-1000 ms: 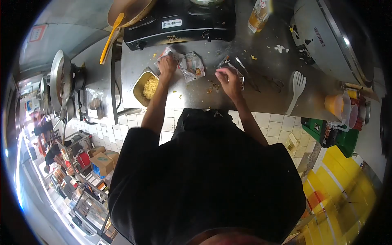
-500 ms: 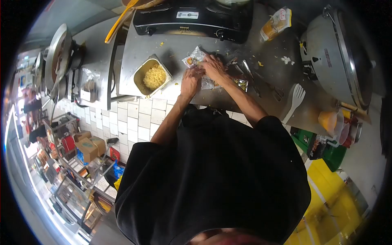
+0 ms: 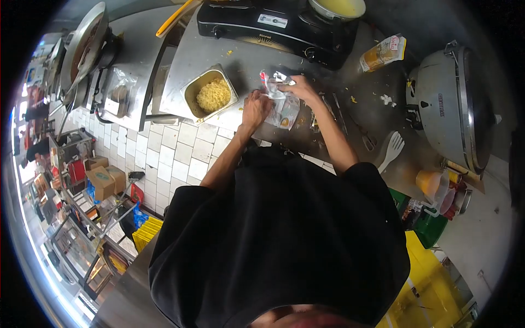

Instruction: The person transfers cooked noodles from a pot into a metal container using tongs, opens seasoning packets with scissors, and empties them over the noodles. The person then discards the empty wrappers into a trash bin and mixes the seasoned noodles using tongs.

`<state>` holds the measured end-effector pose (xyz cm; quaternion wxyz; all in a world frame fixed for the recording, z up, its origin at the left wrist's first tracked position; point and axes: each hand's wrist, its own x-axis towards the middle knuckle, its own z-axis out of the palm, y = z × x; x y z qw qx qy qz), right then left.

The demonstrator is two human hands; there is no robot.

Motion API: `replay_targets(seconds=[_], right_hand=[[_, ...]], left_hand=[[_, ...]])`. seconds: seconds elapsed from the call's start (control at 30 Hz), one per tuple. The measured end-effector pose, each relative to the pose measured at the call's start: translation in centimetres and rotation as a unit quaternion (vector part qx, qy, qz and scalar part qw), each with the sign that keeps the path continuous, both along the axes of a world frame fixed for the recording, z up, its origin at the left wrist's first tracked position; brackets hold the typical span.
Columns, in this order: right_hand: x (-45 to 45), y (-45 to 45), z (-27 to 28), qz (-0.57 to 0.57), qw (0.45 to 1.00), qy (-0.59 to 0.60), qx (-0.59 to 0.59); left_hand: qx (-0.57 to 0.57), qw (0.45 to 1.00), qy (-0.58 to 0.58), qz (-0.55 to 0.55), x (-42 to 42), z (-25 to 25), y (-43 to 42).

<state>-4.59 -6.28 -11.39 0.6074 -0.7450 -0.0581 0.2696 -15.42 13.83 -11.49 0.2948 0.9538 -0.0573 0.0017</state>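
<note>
A shiny foil packet (image 3: pixel 285 113) with printed patches lies crumpled over the steel counter in front of me. My right hand (image 3: pixel 301 89) reaches in from the right and pinches its upper part. At the packet's left edge, my left hand (image 3: pixel 256 109) has its fingers curled in against the foil; their tips are partly hidden. Left of my hands stands a rectangular metal container (image 3: pixel 188 94) holding yellow noodle-like pieces (image 3: pixel 214 95).
A black gas stove (image 3: pixel 262 33) stands behind, bearing a pot (image 3: pixel 338 7). Around the right side are an orange-yellow pouch (image 3: pixel 384 53), scissors (image 3: pixel 367 141), a white slotted spatula (image 3: pixel 391 151) and a large lidded cooker (image 3: pixel 437 104). Food scraps dot the counter.
The packet has been lifted and opened out, now showing more bare foil. My right hand has shifted right, away from my left hand. The camera view has tilted slightly.
</note>
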Motion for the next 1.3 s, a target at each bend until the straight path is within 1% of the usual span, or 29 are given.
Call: replay_targets(seconds=[0.03, 0.07, 0.1, 0.13, 0.17, 0.23, 0.27, 0.3, 0.4, 0.43, 0.47, 0.53, 0.6, 0.63, 0.67, 0.73, 0.77, 0.83, 0.87, 0.9, 0.93, 0.97, 1.03, 1.07, 1.1, 1.13, 1.2, 1.27, 1.3], right_hand=[[-0.2, -0.1, 0.0, -0.005, 0.992, -0.103, -0.068], [-0.5, -0.1, -0.2, -0.012, 0.969, -0.204, -0.136], [-1.1, -0.1, -0.4, -0.019, 0.932, -0.299, -0.203], [-1.8, 0.2, 0.0, -0.034, 0.940, -0.277, -0.197], [-2.2, 0.6, 0.4, -0.051, 0.946, -0.256, -0.191], [-3.4, 1.1, 3.5, -0.046, 0.953, -0.232, -0.190], [-3.6, 0.9, 3.3, -0.079, 0.965, -0.196, -0.155], [-3.8, 0.7, 2.9, -0.113, 0.973, -0.160, -0.119], [-4.6, -0.7, 2.1, -0.168, 0.981, -0.093, -0.017], [-4.9, -1.5, 2.0, -0.178, 0.981, -0.079, 0.014], [-5.2, -2.2, 1.8, -0.188, 0.979, -0.065, 0.047], [-6.3, -3.4, 2.0, -0.155, 0.983, -0.082, -0.053], [-7.3, -4.0, 1.7, -0.142, 0.978, -0.106, -0.108], [-7.5, -4.4, 1.4, -0.117, 0.985, -0.123, -0.038], [-8.0, -4.8, 1.1, -0.123, 0.986, -0.099, -0.060], [-9.2, -5.2, 2.1, -0.134, 0.984, -0.049, -0.104], [-9.4, -5.4, 2.0, -0.125, 0.991, -0.012, -0.041], [-9.9, -5.6, 1.9, -0.117, 0.991, -0.044, 0.045], [-10.3, -5.6, 1.9, -0.114, 0.988, -0.059, 0.088], [-10.6, -5.6, 3.1, -0.101, 0.988, -0.049, 0.110], [-10.5, -5.5, 3.8, -0.106, 0.989, -0.040, 0.094], [-10.6, -5.5, 4.4, -0.111, 0.990, -0.030, 0.078], [-11.2, -5.9, 3.1, -0.144, 0.985, -0.049, 0.080], [-11.3, -6.3, 2.1, -0.162, 0.984, -0.064, 0.019], [-11.6, -7.0, 1.7, -0.179, 0.980, -0.078, -0.043], [-12.0, -8.0, 1.4, -0.194, 0.971, -0.089, -0.106], [-13.2, -10.0, 1.9, -0.135, 0.931, -0.204, -0.272], [-14.9, -10.7, 3.1, -0.124, 0.883, -0.339, -0.299], [-15.6, -11.1, 2.6, -0.139, 0.884, -0.309, -0.323]], left_hand=[[-0.009, 1.000, 0.010, 0.009, 0.5, -0.3, 0.0], [-0.150, 0.987, -0.003, 0.062, 1.3, -1.1, -0.2], [-0.287, 0.951, -0.013, 0.111, 2.0, -2.6, -0.3], [-0.416, 0.895, -0.019, 0.157, 2.3, -1.2, -0.9], [-0.589, 0.746, 0.148, 0.273, 2.9, 0.3, -1.6], [-0.530, 0.799, 0.143, 0.245, 3.6, -0.3, -2.8], [-0.500, 0.824, 0.137, 0.230, 4.2, -0.5, -3.0], [-0.471, 0.835, 0.167, 0.230, 4.5, -0.9, -2.5], [-0.475, 0.812, 0.134, 0.311, 5.0, -3.2, -2.3], [-0.460, 0.829, 0.124, 0.293, 4.7, -3.1, -2.4], [-0.393, 0.874, 0.077, 0.276, 4.7, -3.1, -2.3], [-0.251, 0.939, -0.017, 0.235, 4.3, -3.9, -1.6], [-0.248, 0.928, -0.036, 0.274, 4.3, -4.4, -1.5], [-0.247, 0.922, -0.046, 0.294, 4.3, -4.4, -1.7], [-0.164, 0.941, -0.111, 0.273, 4.4, -4.5, -1.8], [0.007, 0.945, -0.238, 0.222, 4.4, -2.4, -2.3], [0.037, 0.950, -0.251, 0.181, 4.0, -0.8, -2.8], [0.094, 0.951, -0.278, 0.096, 3.5, 6.1, -4.7], [-0.001, 0.982, -0.186, 0.017, 3.3, 6.5, -4.8], [-0.096, 0.989, -0.088, -0.063, 3.2, 6.8, -4.9], [-0.189, 0.972, 0.011, -0.141, 3.2, 6.7, -5.0], [-0.268, 0.946, 0.142, -0.118, 2.9, 6.2, -5.1], [-0.222, 0.964, 0.080, -0.126, 2.4, 4.9, -4.6], [-0.197, 0.970, 0.047, -0.131, 2.5, 4.2, -4.4], [-0.302, 0.942, 0.114, -0.093, 2.2, 4.9, -4.6], [-0.331, 0.930, 0.145, -0.062, 1.8, 4.8, -4.5], [-0.385, 0.900, 0.204, 0.005, 1.5, 4.4, -3.3], [-0.441, 0.861, 0.249, 0.045, 0.9, 4.4, -2.3], [-0.469, 0.840, 0.266, 0.052, 0.4, 4.6, -2.0]])
